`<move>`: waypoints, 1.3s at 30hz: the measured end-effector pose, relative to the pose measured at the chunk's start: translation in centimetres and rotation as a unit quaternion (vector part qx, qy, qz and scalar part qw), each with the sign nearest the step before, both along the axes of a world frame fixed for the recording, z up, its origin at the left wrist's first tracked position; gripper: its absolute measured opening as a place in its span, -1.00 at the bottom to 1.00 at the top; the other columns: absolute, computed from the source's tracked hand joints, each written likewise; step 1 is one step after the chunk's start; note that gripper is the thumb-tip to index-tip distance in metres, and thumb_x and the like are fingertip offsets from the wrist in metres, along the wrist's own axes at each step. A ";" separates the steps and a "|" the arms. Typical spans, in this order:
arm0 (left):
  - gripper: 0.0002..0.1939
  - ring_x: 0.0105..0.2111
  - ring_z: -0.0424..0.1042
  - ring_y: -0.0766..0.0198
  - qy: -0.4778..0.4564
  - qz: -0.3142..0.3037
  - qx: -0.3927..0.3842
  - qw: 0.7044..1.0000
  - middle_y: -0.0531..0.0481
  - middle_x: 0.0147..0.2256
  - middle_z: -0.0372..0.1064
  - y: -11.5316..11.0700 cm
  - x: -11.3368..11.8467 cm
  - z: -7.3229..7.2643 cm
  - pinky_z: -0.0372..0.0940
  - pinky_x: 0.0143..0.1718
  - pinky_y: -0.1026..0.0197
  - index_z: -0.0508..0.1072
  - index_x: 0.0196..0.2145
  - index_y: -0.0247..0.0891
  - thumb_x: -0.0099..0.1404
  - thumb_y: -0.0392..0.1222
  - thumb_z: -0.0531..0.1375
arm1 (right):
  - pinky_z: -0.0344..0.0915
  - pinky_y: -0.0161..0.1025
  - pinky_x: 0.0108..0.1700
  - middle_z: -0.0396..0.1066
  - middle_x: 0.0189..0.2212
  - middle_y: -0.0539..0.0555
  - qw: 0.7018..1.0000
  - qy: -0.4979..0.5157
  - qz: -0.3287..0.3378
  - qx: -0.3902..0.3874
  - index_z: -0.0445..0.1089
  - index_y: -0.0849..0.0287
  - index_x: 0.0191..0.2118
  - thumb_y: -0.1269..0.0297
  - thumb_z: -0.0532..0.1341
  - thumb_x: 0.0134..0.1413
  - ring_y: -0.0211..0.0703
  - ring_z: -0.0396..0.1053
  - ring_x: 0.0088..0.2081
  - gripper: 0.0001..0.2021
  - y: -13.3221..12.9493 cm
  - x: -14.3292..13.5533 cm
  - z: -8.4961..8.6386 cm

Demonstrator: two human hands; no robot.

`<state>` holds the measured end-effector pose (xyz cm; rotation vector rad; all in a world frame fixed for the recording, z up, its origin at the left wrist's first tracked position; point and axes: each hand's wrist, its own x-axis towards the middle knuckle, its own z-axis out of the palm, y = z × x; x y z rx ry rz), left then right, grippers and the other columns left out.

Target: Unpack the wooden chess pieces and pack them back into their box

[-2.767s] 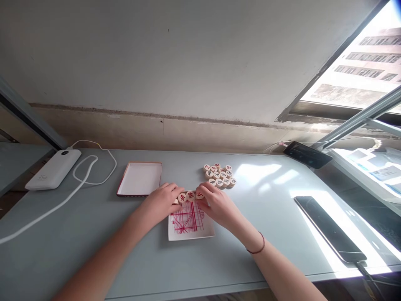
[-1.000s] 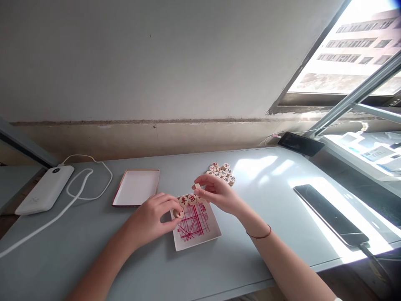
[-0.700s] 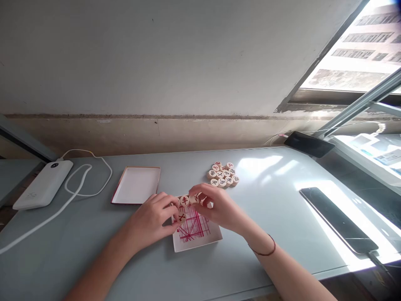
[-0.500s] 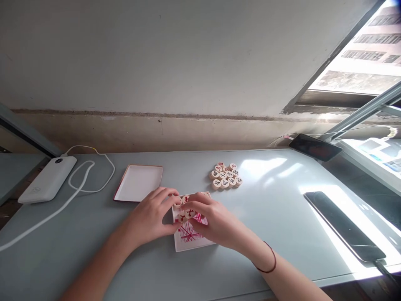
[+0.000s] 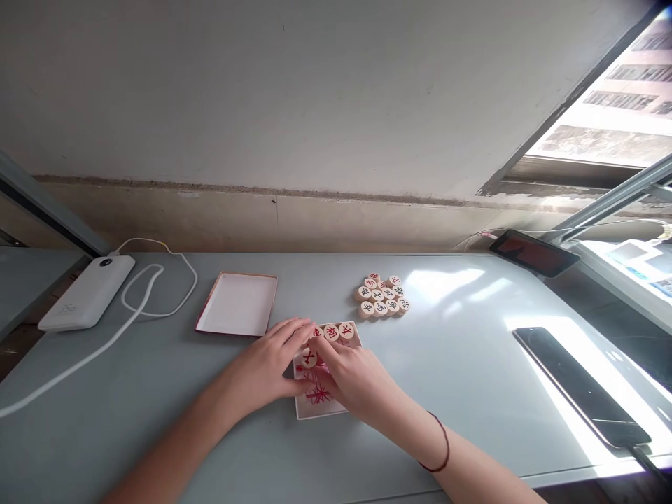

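At mid-table, a loose disc lies marked face up in the left part of a shallow box, between the fingers of two bare hands. Round and flat, it offers no long axis to line up with; what counts is its place, just in front of the row of discs along the box's far edge and inward from the left edge.

The left hand comes in over the box's left edge, forefinger toward the far left corner and thumb low over the printed floor, so the disc sits to the right of its palm. Thumb and forefinger stand apart, but whether the other fingers touch the disc cannot be told. The right hand crosses the box from the right edge, its fingers bent over the middle and reaching the disc's right side. What they grasp, if anything, is hidden beneath them. Both hands are close to the disc, with neither clearly nearer.

Beyond the box's far right corner, a cluster of stacked discs stands on the table, apart from both hands. Behind and to the left of the box lies an open tray, near the left hand. A phone rests toward the table's right edge, and a power bank by the left edge.
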<state>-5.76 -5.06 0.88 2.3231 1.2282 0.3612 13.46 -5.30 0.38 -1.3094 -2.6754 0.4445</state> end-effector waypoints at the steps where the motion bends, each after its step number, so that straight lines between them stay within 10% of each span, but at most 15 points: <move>1: -0.31 0.19 0.19 0.07 -0.003 0.004 -0.006 1.000 -0.12 0.21 0.17 0.0 0.0 -0.1 0.24 0.15 0.02 0.15 0.21 -0.14 0.15 -0.19 0.28 | -0.15 -0.33 -0.62 0.47 -0.41 0.06 1.000 -0.001 0.001 0.003 0.21 0.20 -0.10 0.49 0.13 0.09 -0.25 0.32 -0.56 -0.77 0.0 -0.2 -0.1; 10: -0.51 0.15 0.25 0.08 -0.033 0.056 -0.019 0.998 -0.04 0.18 0.20 -0.1 0.7 -1.1 0.25 0.13 0.06 0.22 0.16 -0.08 0.29 -0.08 0.15 | 0.15 -0.36 -0.47 0.49 -0.35 0.01 0.985 0.137 -0.084 -0.055 0.28 0.11 -0.15 0.40 0.07 0.18 -0.27 0.39 -0.48 -0.86 2.9 2.7 2.3; 14: -0.50 0.13 0.26 0.06 -0.030 0.087 0.001 0.996 -0.06 0.14 0.23 -0.4 1.5 -1.7 0.24 0.12 0.01 0.22 0.16 -0.09 0.27 -0.10 0.16 | 0.20 -0.30 -0.34 0.50 -0.20 0.06 0.969 0.045 -0.244 0.022 0.39 0.11 -0.13 0.29 0.07 0.17 -0.22 0.41 -0.40 -0.80 9.0 5.9 3.9; 19: -0.46 0.14 0.23 0.07 -0.034 0.080 0.014 0.996 -0.08 0.15 0.21 -0.4 1.7 -2.3 0.20 0.15 0.00 0.18 0.18 -0.11 0.26 -0.14 0.16 | 0.16 -0.30 -0.39 0.50 -0.28 0.13 0.957 -0.130 -0.255 -0.051 0.47 0.16 -0.16 0.15 0.12 0.12 -0.11 0.42 -0.29 -0.72 13.8 6.7 4.3; 32: -0.48 0.10 0.27 0.06 -0.042 0.083 0.013 0.996 -0.08 0.13 0.23 -0.3 1.6 -2.5 0.23 0.12 0.00 0.25 0.16 -0.11 0.24 -0.13 0.17 | 0.20 -0.25 -0.43 0.46 -0.36 0.20 0.937 -0.195 -0.280 -0.070 0.47 0.20 -0.32 0.34 0.26 -0.09 0.02 0.44 -0.32 -0.85 14.5 4.5 3.2; 39: -0.59 0.08 0.29 0.11 -0.104 0.108 0.118 0.982 -0.05 0.07 0.26 0.5 1.5 -0.9 0.29 0.07 0.04 0.28 0.14 -0.03 0.35 -0.08 0.10 | 0.24 -0.30 -0.38 0.49 -0.27 0.12 0.964 -0.076 -0.249 -0.047 0.42 0.16 -0.15 0.26 0.19 0.01 -0.11 0.43 -0.29 -0.75 12.4 4.3 5.9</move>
